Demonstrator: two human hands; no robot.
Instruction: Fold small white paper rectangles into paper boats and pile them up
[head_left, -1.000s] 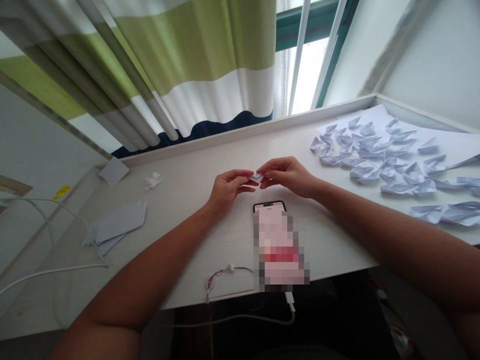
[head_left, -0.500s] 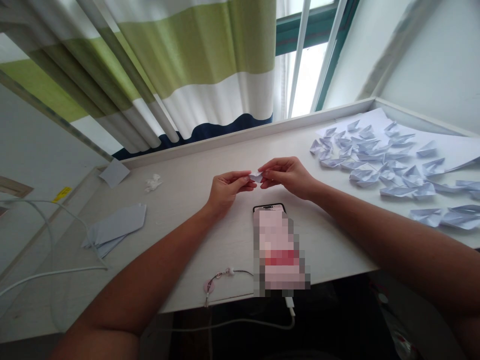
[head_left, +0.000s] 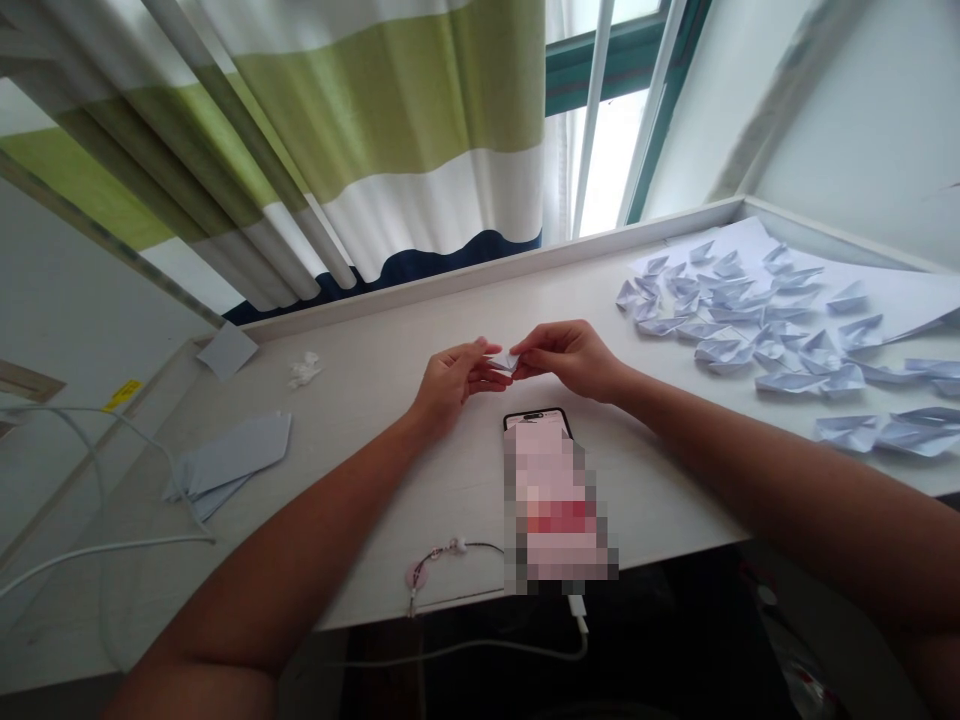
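Note:
A small folded piece of white paper [head_left: 503, 361] is held just above the white desk [head_left: 375, 400], between both my hands. My left hand [head_left: 450, 378] pinches its left end with thumb and fingertips. My right hand [head_left: 566, 355] pinches its right end, fingers curled. Just in front of my hands, a phone [head_left: 553, 495] lies face up on the desk. Much of the little paper shape is hidden by my fingertips.
Several folded white paper boats [head_left: 750, 320] lie spread on paper sheets at the right. Folded sheets [head_left: 229, 460] rest at the left, with a crumpled scrap [head_left: 304, 368] and a loose sheet [head_left: 225, 350] farther back. A white cable [head_left: 97, 545] loops at the left. A striped curtain [head_left: 337, 150] hangs behind.
Both hands stay pinched on the small paper piece and have shifted it only slightly; the fold looks a little flatter and lower now. The view has tilted a touch.

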